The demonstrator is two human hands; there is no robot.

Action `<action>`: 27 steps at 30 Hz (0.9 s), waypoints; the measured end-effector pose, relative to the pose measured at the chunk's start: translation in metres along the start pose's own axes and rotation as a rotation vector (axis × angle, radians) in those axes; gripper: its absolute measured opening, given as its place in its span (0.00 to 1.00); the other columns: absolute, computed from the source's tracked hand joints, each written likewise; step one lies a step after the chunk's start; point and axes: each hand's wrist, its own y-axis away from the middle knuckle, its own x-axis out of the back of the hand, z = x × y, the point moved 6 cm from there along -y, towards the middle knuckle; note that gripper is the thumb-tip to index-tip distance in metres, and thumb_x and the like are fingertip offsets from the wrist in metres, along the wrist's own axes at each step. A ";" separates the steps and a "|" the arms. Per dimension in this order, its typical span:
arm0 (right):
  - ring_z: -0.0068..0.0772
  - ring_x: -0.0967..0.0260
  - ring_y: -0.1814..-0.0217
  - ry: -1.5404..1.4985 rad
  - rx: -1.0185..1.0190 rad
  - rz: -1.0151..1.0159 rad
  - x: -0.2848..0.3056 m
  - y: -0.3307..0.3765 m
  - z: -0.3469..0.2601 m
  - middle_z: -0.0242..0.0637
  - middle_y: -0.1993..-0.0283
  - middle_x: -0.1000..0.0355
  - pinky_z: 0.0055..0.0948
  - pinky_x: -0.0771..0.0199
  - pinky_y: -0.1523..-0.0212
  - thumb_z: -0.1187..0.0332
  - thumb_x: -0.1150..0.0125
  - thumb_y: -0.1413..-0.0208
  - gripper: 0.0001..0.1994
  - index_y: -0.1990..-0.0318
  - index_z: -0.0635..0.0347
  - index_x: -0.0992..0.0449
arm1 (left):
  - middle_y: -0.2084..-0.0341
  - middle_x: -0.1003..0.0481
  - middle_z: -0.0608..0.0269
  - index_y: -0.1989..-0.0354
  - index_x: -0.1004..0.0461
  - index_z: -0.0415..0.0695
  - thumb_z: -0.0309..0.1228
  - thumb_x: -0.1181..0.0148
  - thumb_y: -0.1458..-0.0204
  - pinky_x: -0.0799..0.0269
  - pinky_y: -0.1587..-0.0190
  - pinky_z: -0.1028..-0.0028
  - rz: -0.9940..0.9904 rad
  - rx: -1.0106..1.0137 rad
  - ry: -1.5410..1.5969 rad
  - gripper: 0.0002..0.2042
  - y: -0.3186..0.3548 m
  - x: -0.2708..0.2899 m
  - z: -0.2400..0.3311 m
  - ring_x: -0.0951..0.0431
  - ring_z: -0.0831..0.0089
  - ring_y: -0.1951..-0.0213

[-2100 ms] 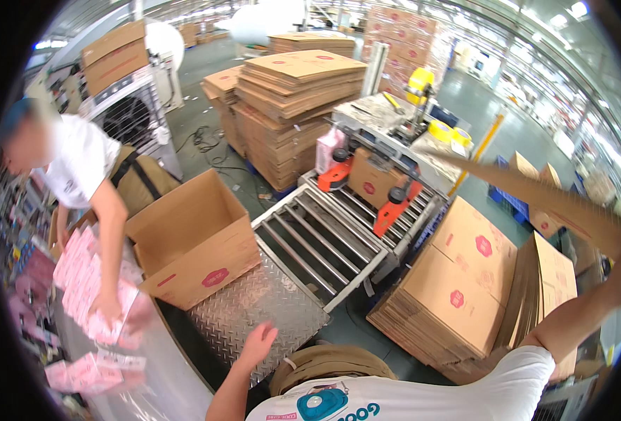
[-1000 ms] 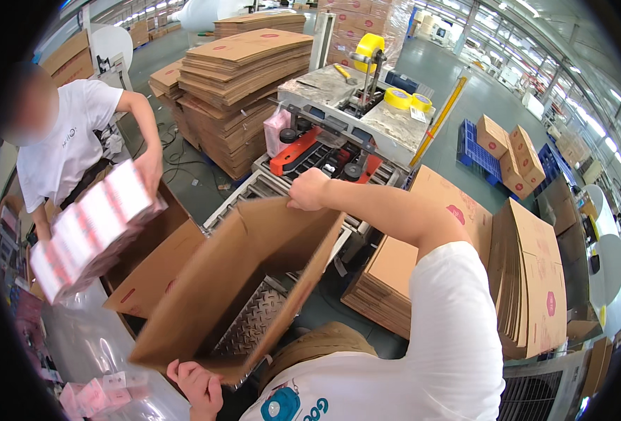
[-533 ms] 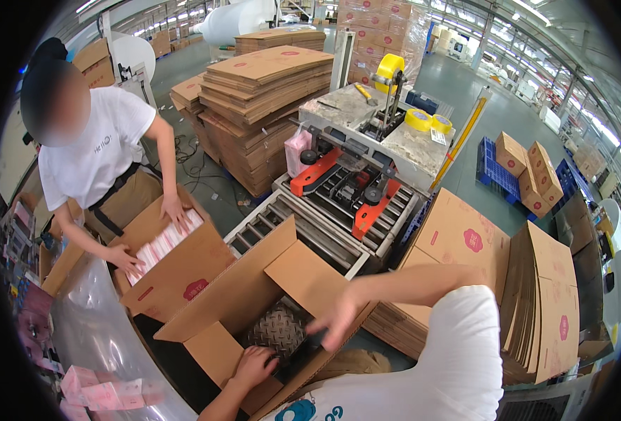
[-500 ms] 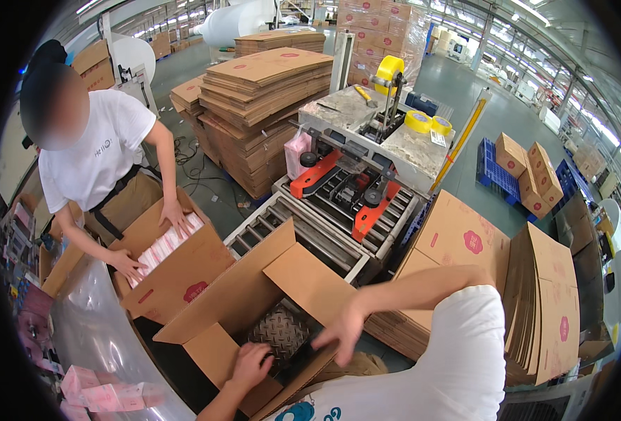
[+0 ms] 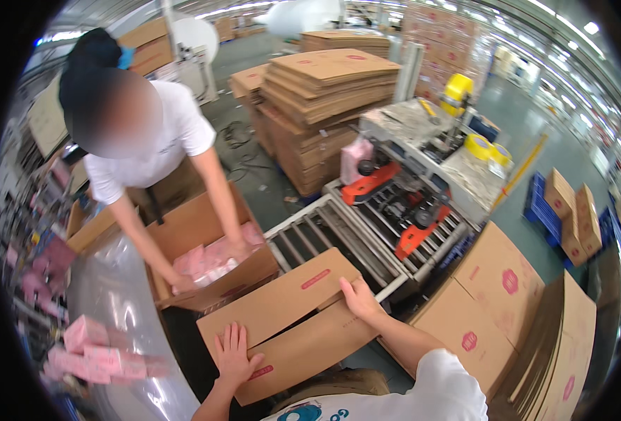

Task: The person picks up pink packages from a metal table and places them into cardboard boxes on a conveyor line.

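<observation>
In front of me a brown cardboard carton (image 5: 310, 344) has its top flaps folded inward, with a dark narrow gap between the two long ones. My left hand (image 5: 234, 354) rests flat on the near left part of the flaps, fingers spread. At the far right end, my right hand (image 5: 359, 298) lies on the flap edge with fingers stretched out. The carton's inside is mostly hidden. To the left, a co-worker's hands reach into an open carton (image 5: 219, 298) holding pink-and-white soft packs (image 5: 215, 263).
Beyond my carton lies a roller conveyor (image 5: 328, 231) with a carton-taping machine (image 5: 408, 189). Flat cartons (image 5: 479, 309) lean at my right, and more are stacked (image 5: 331, 91) behind. Loose pink packs (image 5: 103, 351) are on the shiny surface at left.
My carton's raised flaps have been folded down over its opening. My hands have moved from the opening onto the flaps. The co-worker leans further over, hands deeper in the other carton. My view has shifted.
</observation>
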 end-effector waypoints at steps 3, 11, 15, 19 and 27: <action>0.41 0.44 0.37 -0.151 0.080 -0.034 -0.012 -0.013 -0.002 0.45 0.43 0.36 0.34 0.43 0.40 0.58 0.53 0.40 0.22 0.46 0.66 0.34 | 0.36 0.52 0.47 0.36 0.51 0.37 0.41 0.49 0.51 0.65 0.35 0.52 0.106 0.143 0.219 0.36 0.015 -0.014 -0.061 0.56 0.54 0.33; 0.36 0.38 0.43 -0.292 -0.474 -0.107 -0.037 -0.057 0.185 0.38 0.46 0.33 0.43 0.37 0.45 0.41 0.54 0.45 0.31 0.43 0.54 0.35 | 0.34 0.55 0.49 0.35 0.54 0.38 0.46 0.60 0.42 0.65 0.34 0.58 0.272 0.663 0.480 0.32 0.097 -0.032 -0.201 0.59 0.57 0.32; 0.37 0.38 0.42 -0.503 -0.674 -0.407 -0.072 0.000 0.220 0.38 0.42 0.36 0.39 0.40 0.42 0.39 0.53 0.46 0.35 0.39 0.56 0.39 | 0.35 0.55 0.47 0.35 0.52 0.39 0.47 0.61 0.41 0.63 0.33 0.62 0.308 0.830 0.542 0.31 0.134 -0.054 -0.206 0.58 0.56 0.33; 0.33 0.36 0.45 -0.392 -0.308 -0.528 0.011 -0.037 0.085 0.36 0.47 0.32 0.38 0.38 0.42 0.53 0.45 0.46 0.24 0.46 0.58 0.33 | 0.36 0.50 0.51 0.36 0.50 0.38 0.52 0.67 0.40 0.56 0.35 0.65 0.253 0.843 0.753 0.32 0.152 -0.103 -0.160 0.51 0.59 0.35; 0.30 0.30 0.54 0.333 0.209 -0.981 -0.068 0.039 -0.172 0.39 0.56 0.27 0.27 0.30 0.54 0.56 0.46 0.46 0.24 0.49 0.67 0.33 | 0.33 0.57 0.56 0.34 0.59 0.39 0.63 0.74 0.45 0.62 0.34 0.63 0.202 0.696 1.842 0.41 0.093 -0.070 -0.050 0.58 0.63 0.32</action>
